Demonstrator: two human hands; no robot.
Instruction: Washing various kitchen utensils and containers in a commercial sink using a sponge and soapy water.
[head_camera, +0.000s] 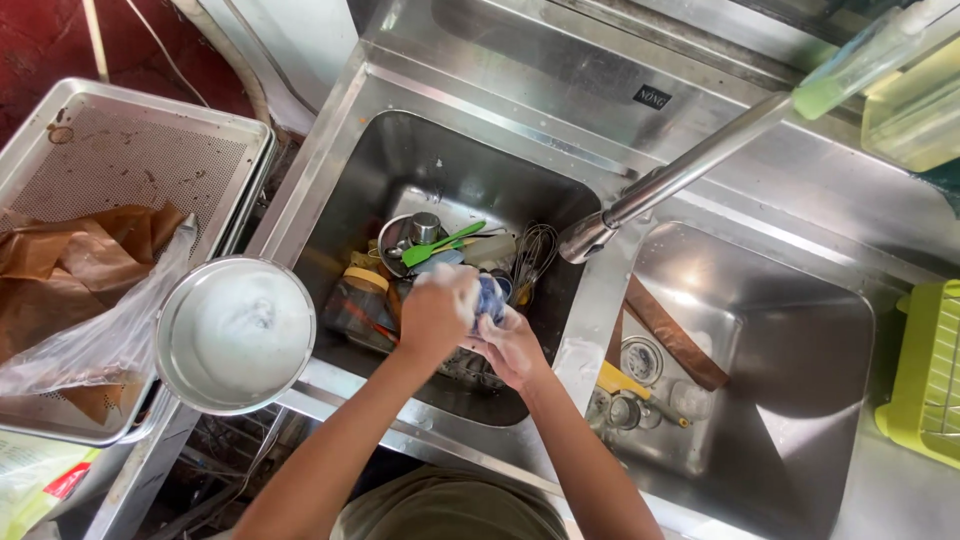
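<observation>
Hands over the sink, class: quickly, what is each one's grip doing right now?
Left hand: soapy, closed around the blue cup.
Right hand: closed on the same cup from below.

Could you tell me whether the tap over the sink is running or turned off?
Off, it seems: no water falls from the tap spout, which hangs above the left basin.

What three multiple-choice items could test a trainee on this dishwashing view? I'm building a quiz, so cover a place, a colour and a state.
1. Where is the whisk?
A left basin
B right basin
C perforated tray

2. What colour is the spatula?
A red
B green
C black

3. What are both hands doing?
A resting on the rim
B holding a small blue item
C turning the tap

Answers:
1 A, it lies among the dishes in the left basin.
2 B, bright green.
3 B, left hand and right hand close around the blue item.
</observation>
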